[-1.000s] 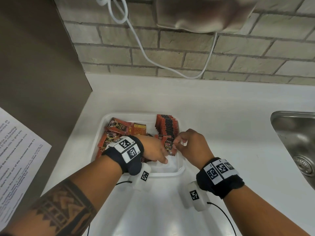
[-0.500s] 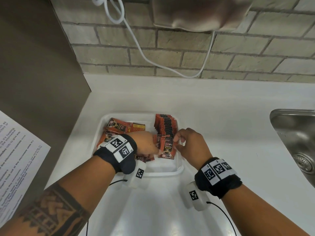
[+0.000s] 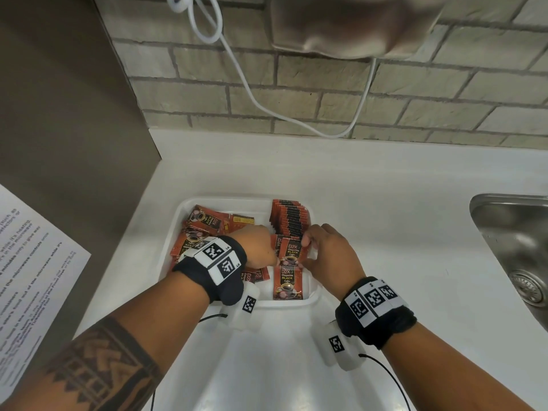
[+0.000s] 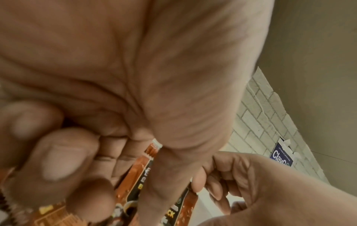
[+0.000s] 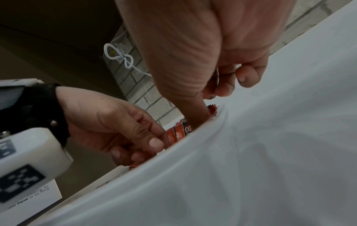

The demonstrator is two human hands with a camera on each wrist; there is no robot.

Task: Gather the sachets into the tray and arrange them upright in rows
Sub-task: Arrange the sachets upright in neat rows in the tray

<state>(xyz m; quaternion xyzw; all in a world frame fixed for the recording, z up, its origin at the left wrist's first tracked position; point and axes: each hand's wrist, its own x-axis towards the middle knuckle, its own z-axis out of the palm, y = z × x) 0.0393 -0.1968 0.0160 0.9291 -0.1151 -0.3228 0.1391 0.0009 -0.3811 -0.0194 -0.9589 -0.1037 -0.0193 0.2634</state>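
Observation:
A white tray (image 3: 296, 302) on the counter holds red-orange coffee sachets. A row of upright sachets (image 3: 289, 218) stands along its far right side, and loose sachets (image 3: 204, 222) lie flat at the left. Both hands meet at the near end of the row. My left hand (image 3: 262, 247) pinches the left side of a few upright sachets (image 3: 292, 252) between thumb and curled fingers. My right hand (image 3: 310, 247) pinches their right edge, its thumb (image 5: 199, 113) reaching down into the tray. One flat sachet (image 3: 287, 283) lies just in front of them.
A steel sink (image 3: 516, 247) is set into the counter at the right. A brown panel (image 3: 74, 129) with a printed sheet (image 3: 32, 262) rises at the left. A brick wall with a white cable (image 3: 252, 93) runs behind the tray.
My left hand has pulled back a little to the left and now pinches the upright sachets. A sachet has come into view lying flat at the tray's near side.

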